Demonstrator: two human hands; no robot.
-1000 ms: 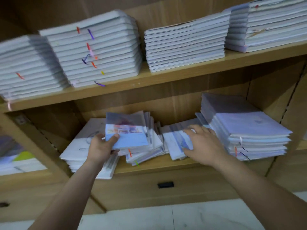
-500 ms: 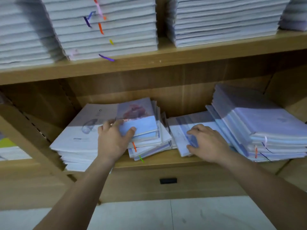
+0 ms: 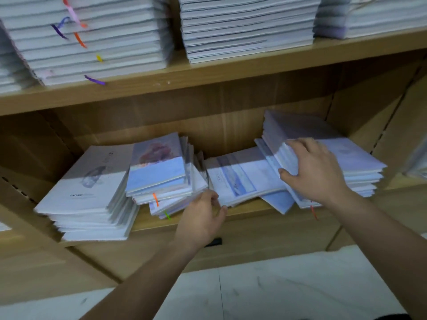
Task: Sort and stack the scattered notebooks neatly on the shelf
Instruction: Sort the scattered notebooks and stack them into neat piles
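On the lower shelf [image 3: 242, 212] lie a tall white stack [image 3: 87, 192] at the left, a skewed pile topped by a blue-and-pink cover [image 3: 159, 172], flat white notebooks in the middle [image 3: 238, 176], and a lilac stack [image 3: 353, 162] at the right. My left hand [image 3: 203, 213] pinches the front left corner of the middle notebooks between thumb and fingers. My right hand [image 3: 316, 169] grips the left edge of the lilac stack's upper notebooks, thumb underneath, fingers on top. A blue notebook [image 3: 279, 202] sticks out beneath that stack.
The upper shelf [image 3: 231, 72] carries several tall neat stacks with coloured ribbon markers [image 3: 92, 38]. Wooden side panels close the compartment left and right. A dark handle [image 3: 215, 241] sits on the panel below. The floor underneath is pale tile [image 3: 254, 296].
My left hand let go of the blue-and-pink-covered pile and moved right to the middle notebooks. My right hand left the middle notebooks and took hold of the lilac stack. The camera came closer.
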